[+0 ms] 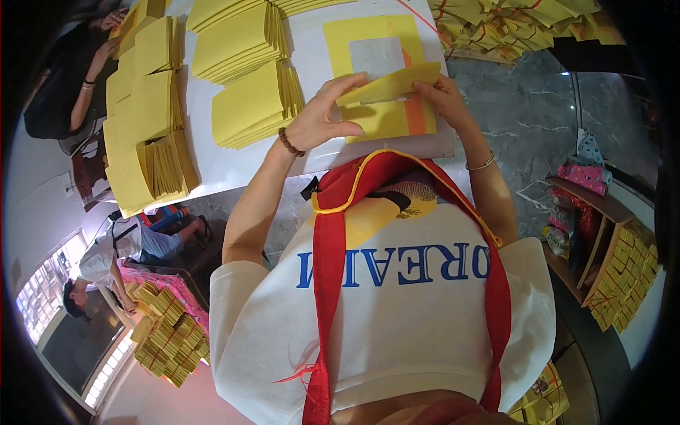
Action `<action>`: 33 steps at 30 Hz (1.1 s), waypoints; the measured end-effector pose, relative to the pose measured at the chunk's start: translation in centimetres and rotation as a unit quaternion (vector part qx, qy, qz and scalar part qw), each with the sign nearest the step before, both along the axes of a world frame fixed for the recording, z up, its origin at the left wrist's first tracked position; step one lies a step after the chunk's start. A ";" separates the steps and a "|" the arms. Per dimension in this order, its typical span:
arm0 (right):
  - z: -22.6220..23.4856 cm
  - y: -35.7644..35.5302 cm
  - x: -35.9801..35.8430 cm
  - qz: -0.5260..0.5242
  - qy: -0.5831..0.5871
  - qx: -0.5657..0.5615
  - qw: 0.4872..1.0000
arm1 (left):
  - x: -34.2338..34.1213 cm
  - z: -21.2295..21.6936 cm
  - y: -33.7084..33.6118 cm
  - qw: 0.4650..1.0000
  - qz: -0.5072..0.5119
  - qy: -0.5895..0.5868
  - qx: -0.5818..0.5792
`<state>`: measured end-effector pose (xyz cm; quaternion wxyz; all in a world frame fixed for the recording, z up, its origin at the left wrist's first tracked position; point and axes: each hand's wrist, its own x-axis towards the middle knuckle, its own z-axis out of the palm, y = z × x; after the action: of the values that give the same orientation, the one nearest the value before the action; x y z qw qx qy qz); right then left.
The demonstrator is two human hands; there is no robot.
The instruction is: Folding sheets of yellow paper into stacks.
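Both of my hands are at a yellow paper sheet on the white table, one part of it raised as a folded flap. A silver-grey rectangle and an orange strip show on the yellow paper around the flap. My right hand pinches the flap's right end. At the left end, the fingers of my left hand touch the flap's far side, while the thumb stretches out apart from them over the sheet. What lies beneath the flap is hidden.
Stacks of folded yellow paper fill the white table's left side. Red-tied yellow bundles lie beyond its right corner. One person handles yellow paper at far left; another person stands by piled bundles. A wooden shelf stands right.
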<state>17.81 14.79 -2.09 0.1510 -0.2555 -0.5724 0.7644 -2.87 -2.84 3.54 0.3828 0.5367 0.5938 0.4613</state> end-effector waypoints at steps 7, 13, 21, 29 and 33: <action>0.4 0.8 0.3 -0.007 0.080 0.229 0.970 | -0.7 -0.9 0.3 0.973 0.069 0.210 0.073; 4.4 -0.7 2.8 0.049 -0.030 0.584 0.809 | 0.3 0.1 -2.0 0.941 0.035 0.296 0.160; 3.7 -2.1 1.8 0.004 -0.144 0.260 0.955 | 2.3 -1.3 -0.8 0.967 0.188 0.151 -0.081; 3.1 -2.2 -1.3 -0.116 -0.158 0.254 0.947 | 0.8 -3.3 1.7 0.949 0.257 0.069 -0.168; 3.0 -2.3 -1.9 -0.131 -0.184 0.316 0.921 | 0.7 -2.7 2.1 0.940 0.264 0.105 -0.191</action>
<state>15.89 12.47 0.87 0.2147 -0.4035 -0.7633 0.4566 -2.15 -0.78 0.89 0.2783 0.3227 0.8277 0.3650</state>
